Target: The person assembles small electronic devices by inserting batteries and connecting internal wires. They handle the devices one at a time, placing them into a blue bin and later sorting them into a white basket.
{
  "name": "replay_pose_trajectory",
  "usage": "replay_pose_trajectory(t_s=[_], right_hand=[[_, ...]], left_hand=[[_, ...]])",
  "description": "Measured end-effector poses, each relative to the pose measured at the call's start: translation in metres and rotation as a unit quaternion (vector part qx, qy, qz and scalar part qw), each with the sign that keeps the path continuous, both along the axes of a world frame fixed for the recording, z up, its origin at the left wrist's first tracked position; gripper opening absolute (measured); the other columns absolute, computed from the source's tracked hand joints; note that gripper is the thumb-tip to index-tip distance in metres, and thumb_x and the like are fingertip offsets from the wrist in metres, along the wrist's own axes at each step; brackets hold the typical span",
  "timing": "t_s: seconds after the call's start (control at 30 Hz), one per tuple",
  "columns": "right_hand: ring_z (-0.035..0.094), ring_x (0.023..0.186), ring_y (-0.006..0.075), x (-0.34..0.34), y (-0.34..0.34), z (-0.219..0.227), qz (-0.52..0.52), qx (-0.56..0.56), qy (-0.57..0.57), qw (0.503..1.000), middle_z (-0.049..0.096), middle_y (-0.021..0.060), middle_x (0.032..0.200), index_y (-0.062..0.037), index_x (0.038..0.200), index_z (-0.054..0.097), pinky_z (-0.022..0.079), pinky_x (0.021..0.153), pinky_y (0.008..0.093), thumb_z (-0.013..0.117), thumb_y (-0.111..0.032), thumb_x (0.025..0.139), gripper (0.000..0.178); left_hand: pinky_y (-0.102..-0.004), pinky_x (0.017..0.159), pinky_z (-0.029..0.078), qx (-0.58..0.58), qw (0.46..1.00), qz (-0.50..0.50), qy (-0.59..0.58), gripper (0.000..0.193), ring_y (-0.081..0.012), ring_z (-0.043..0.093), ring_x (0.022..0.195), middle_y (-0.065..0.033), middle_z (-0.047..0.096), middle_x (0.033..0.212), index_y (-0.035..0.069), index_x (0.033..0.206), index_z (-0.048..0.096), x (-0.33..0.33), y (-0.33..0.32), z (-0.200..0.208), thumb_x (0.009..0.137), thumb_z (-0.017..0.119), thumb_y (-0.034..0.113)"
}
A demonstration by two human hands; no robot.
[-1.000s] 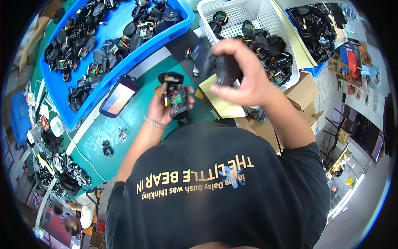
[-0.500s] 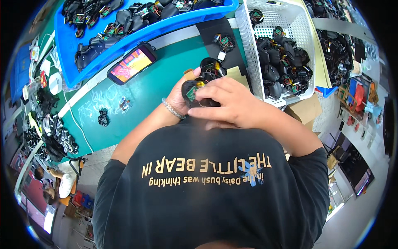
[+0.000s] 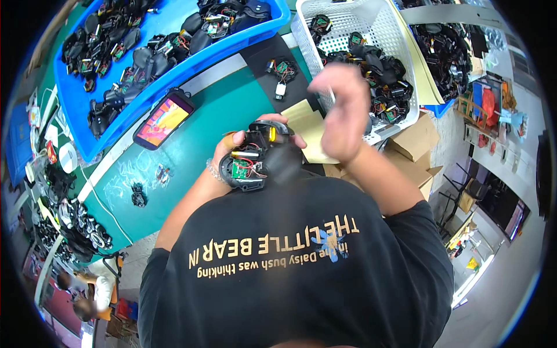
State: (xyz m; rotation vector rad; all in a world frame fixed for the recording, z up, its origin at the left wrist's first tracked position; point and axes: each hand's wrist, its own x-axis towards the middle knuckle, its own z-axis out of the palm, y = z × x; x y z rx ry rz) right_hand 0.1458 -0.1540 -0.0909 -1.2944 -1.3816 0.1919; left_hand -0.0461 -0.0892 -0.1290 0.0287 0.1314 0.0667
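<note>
Head cam, L hand: my L hand (image 3: pixel 223 155) is wrapped round the black unit (image 3: pixel 256 152), thumb one side, fingertips showing at the far edge; firm grasp.
Unit: right in front of my chest, opened up, innards facing up. Green board (image 3: pixel 239 169), red wires, yellow bit (image 3: pixel 272 134) all showing; dark rounded part (image 3: pixel 284 165) on the R, blurry.
R hand: my R hand (image 3: pixel 347 113) is up near the basket's close corner, fingers loosely curved, thumb apart, released; blurred tho.
Basket: white basket (image 3: pixel 348 17), far R of the table, w/ more black units inside.
Strip: wired board (image 3: pixel 284 71) lying on the black strip (image 3: pixel 258 61), L of basket.
Sheet: yellow sheet (image 3: pixel 307 124), btwn unit & R hand.
Phone: lit phone (image 3: pixel 165 122) on the green table (image 3: pixel 220 98), beside the blue tray (image 3: pixel 156 26); tray's got loads of units.
</note>
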Motion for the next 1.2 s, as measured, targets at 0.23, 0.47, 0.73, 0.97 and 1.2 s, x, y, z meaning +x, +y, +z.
replay_pose_trajectory(t_s=[0.23, 0.47, 0.73, 0.97, 1.2], right_hand=[[0.064, 0.096, 0.0330, 0.180, 0.087, -0.139, -0.251, -0.442, -0.002, 0.861, 0.065, 0.0262, 0.100, 0.0078, 0.094, 0.064, 0.050, 0.083, 0.0374, 0.072, -0.036, 0.071, 0.050], [0.066, 0.088, 0.0329, 0.183, 0.094, -0.171, -0.244, -0.480, 0.135, 0.832, 0.066, 0.0231, 0.098, 0.0047, 0.100, 0.063, 0.050, 0.080, 0.0390, 0.068, -0.034, 0.071, 0.049], [0.059, 0.071, 0.0134, 0.119, 0.051, -0.023, -0.033, -0.157, 0.402, 0.902, 0.061, 0.0050, 0.084, -0.0048, 0.108, 0.052, 0.045, 0.057, 0.0261, 0.059, -0.012, 0.086, 0.025], [0.061, 0.081, 0.0166, -0.008, 0.023, 0.025, 0.197, -0.226, 0.187, 0.936, 0.058, 0.0070, 0.090, -0.0053, 0.103, 0.050, 0.050, 0.072, 0.0316, 0.063, -0.009, 0.082, 0.025], [0.050, 0.105, 0.0264, -0.047, 0.009, 0.013, 0.298, -0.230, -0.036, 0.926, 0.054, 0.0084, 0.106, -0.0077, 0.102, 0.055, 0.035, 0.086, 0.0388, 0.064, -0.021, 0.079, 0.028]], left_hand=[[-0.0438, 0.088, 0.049, 0.010, 0.999, 0.022, 0.046, 0.077, -0.0397, 0.054, 0.107, -0.0364, 0.043, 0.120, 0.010, 0.134, 0.040, -0.010, -0.003, -0.019, 0.075, 0.065, 0.053], [-0.0444, 0.088, 0.050, -0.022, 0.993, 0.093, 0.068, 0.081, -0.0413, 0.056, 0.104, -0.0399, 0.043, 0.120, 0.005, 0.134, 0.039, -0.033, 0.008, -0.032, 0.074, 0.068, 0.052], [-0.0489, 0.087, 0.050, -0.026, 0.994, 0.096, 0.040, 0.082, -0.0441, 0.052, 0.110, -0.0406, 0.039, 0.124, 0.006, 0.134, 0.040, -0.032, 0.033, -0.058, 0.073, 0.072, 0.050], [-0.0499, 0.096, 0.043, 0.002, 0.979, 0.087, 0.187, 0.085, -0.0417, 0.051, 0.114, -0.0327, 0.044, 0.128, 0.000, 0.134, 0.038, -0.003, 0.011, -0.046, 0.072, 0.071, 0.048], [-0.0480, 0.099, 0.041, 0.050, 0.987, -0.001, 0.151, 0.087, -0.0400, 0.050, 0.115, -0.0315, 0.047, 0.124, 0.000, 0.133, 0.038, 0.005, -0.003, -0.037, 0.072, 0.069, 0.053]])
